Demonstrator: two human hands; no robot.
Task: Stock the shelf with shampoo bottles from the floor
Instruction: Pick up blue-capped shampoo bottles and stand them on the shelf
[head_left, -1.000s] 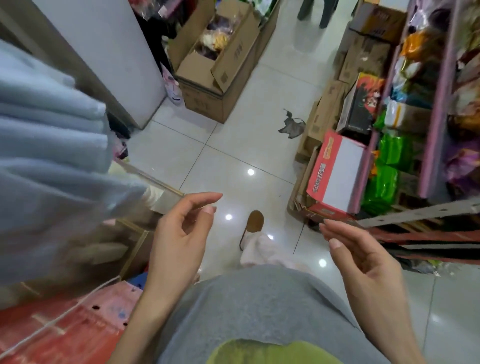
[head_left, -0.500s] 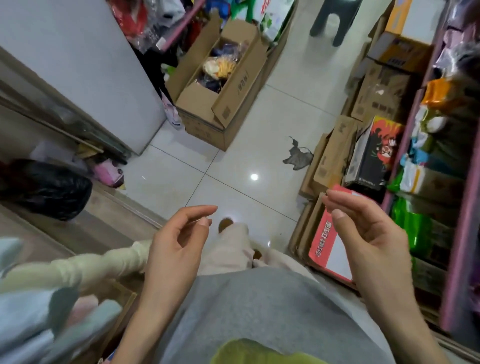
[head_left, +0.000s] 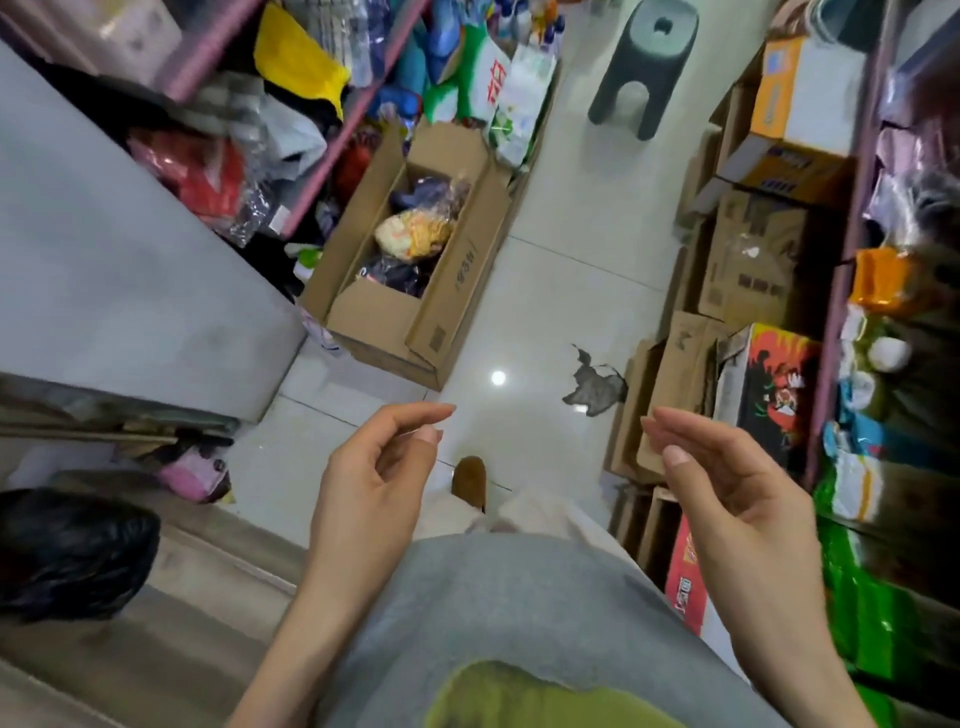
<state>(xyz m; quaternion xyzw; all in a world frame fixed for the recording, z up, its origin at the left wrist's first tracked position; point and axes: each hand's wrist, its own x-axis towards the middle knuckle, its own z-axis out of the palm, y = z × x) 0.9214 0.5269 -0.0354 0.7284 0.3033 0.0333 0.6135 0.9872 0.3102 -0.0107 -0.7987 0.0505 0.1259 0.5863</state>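
Both hands are held out in front of the body with nothing in them. The left hand (head_left: 379, 467) is loosely curled, its thumb and forefinger near each other but closed on nothing; the right hand (head_left: 727, 478) is released, fingers nearly straight and pointed toward 10 o'clock.

No shampoo bottle can be made out for certain. Some bottles (head_left: 535, 21) are glimpsed at 12 o'clock at the far end of the aisle, but they are too blurred to be named. The open cardboard box (head_left: 415, 270) at 11 o'clock holds bagged goods, not bottles, so far as can be seen.

The chief risk is judged to be underfoot. The tiled floor (head_left: 561, 291) is glossy, and a dark scrap (head_left: 592, 384) lies on it at 1 o'clock, just ahead of the shoe (head_left: 469, 480); it could be slipped on or dragged along. The aisle is narrowed by stacked cartons (head_left: 748, 270) at 2 o'clock and by the open box's flaps, which could be caught by a foot. A grey stool (head_left: 644, 67) stands at 12 o'clock, in the walking line.

A second risk is a wrong pick: with goods crowded on the pink shelf rails (head_left: 836, 291) at 3 o'clock, another product could be taken for shampoo.
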